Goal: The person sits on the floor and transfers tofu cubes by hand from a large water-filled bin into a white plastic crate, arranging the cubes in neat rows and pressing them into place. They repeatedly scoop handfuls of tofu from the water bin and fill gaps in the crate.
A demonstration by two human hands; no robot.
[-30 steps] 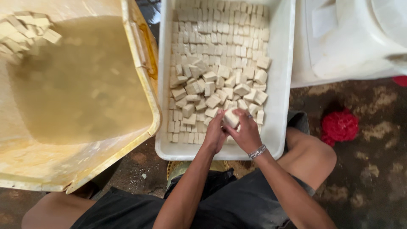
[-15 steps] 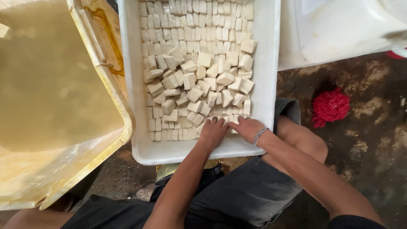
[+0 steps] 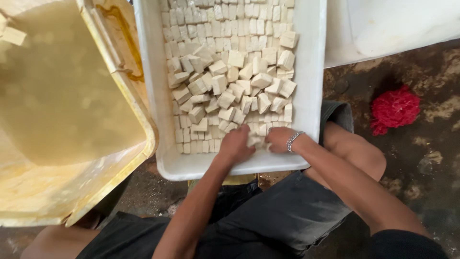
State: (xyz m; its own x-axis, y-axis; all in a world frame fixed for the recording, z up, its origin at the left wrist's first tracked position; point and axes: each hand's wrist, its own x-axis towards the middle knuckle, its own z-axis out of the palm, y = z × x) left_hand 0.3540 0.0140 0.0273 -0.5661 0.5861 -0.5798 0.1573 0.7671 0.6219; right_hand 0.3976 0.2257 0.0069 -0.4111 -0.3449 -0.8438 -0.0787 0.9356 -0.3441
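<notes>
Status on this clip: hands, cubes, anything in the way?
Left hand, right hand down on white cubes at near end of white tray. Grip hidden. Loose pile above; nothing blocking.

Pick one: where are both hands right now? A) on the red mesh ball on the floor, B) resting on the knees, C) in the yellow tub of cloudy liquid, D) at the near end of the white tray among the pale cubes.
D: the left hand and right hand both lie on the pale cubes at the near end of the white tray.
</notes>
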